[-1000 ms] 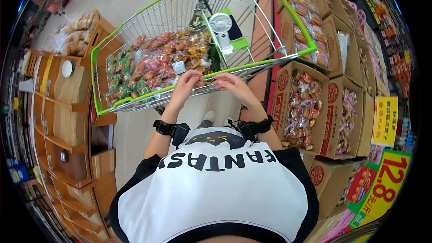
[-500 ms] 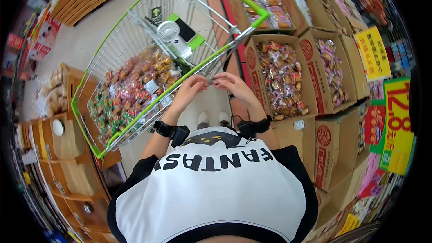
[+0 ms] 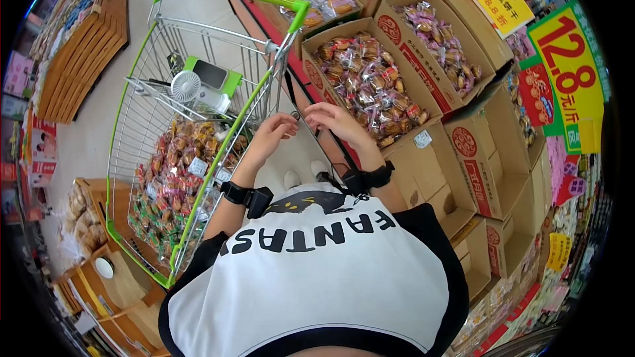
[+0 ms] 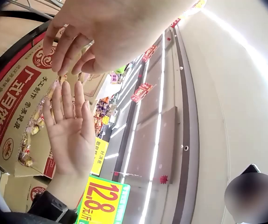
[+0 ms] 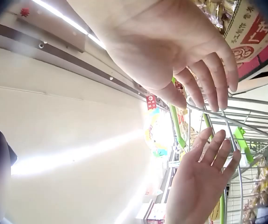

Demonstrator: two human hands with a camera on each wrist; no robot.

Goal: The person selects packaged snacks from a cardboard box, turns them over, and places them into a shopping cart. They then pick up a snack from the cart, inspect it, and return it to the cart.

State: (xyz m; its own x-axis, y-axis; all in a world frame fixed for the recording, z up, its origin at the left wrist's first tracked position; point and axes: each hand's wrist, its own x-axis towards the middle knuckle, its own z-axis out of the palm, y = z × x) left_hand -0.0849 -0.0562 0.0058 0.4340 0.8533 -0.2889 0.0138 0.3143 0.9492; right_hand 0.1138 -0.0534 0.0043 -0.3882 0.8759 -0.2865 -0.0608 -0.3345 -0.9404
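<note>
In the head view my left hand hangs in front of my body with loosely bent fingers, holding nothing. My right hand faces it across a small gap, its fingers spread and nothing in them. The left wrist view shows the right hand palm up with straight fingers. Relaxed fingers also show on the left hand in the right wrist view. Left of the hands stands a shopping cart with green edges, holding many wrapped snacks. Nearest the right hand is a cardboard box of wrapped pastries.
A white handheld fan and a dark phone lie on the cart's child-seat area. More cardboard boxes line the right side, with a yellow price sign beyond. Wooden shelving stands at lower left, and a slatted wooden stand at upper left.
The view has turned to the right, so the cart sits farther left and at a steeper angle, and the pastry boxes are closer to the middle. Both hands stay raised in front of the body.
</note>
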